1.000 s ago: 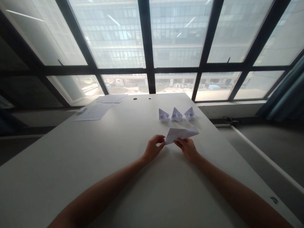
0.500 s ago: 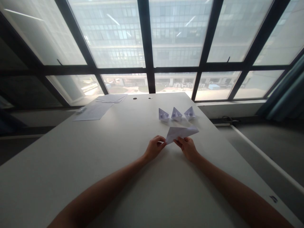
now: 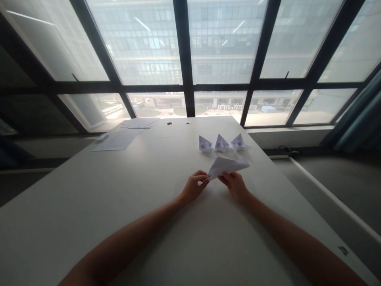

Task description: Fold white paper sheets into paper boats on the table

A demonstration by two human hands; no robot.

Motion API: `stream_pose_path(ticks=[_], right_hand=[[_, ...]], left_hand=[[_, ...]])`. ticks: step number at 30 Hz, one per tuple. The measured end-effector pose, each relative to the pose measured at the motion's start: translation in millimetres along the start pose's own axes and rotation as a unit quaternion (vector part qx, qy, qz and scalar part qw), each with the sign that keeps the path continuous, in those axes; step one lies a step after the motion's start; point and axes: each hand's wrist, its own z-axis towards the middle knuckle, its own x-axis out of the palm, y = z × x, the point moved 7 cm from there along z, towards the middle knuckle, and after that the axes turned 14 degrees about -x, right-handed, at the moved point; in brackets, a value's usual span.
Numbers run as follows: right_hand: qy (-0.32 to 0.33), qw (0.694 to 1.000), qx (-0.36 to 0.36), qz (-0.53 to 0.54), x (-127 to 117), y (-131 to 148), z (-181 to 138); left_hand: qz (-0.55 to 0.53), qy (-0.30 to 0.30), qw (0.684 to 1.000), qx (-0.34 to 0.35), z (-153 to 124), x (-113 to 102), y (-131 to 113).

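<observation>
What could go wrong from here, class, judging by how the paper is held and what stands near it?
The left hand pinches the left corner of the folded paper while the right hand grips its lower edge, so pulling them apart might tear it. The three small paper shapes stand just beyond, so a forward push could knock one over.

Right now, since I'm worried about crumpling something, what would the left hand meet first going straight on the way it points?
Probably the folded paper, whose left corner the left hand seems to pinch; whether the right hand comes next is unclear.
</observation>
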Motion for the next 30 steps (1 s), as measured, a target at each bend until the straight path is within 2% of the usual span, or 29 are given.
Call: stream_pose_path(ticks=[4, 8, 16, 21, 30], right_hand=[[0.018, 1.000, 0.006, -0.020, 3, -1, 0], [0.025, 0.999, 0.007, -0.031, 6, 1, -2], [0.047, 0.997, 0.025, -0.060, 11, 2, -7], [0.045, 0.996, 0.029, -0.069, 10, 1, -7], [0.035, 0.998, 0.028, -0.051, 10, 2, -6]], left_hand=[[-0.005, -0.037, 0.998, 0.051, -4, -7, -9], [-0.016, -0.063, 0.996, 0.068, -6, -13, -16], [-0.063, -0.079, 0.995, -0.009, -4, -17, -9], [-0.077, -0.059, 0.995, -0.013, -2, -16, -6], [-0.018, -0.068, 0.997, -0.020, -1, -15, -7]])
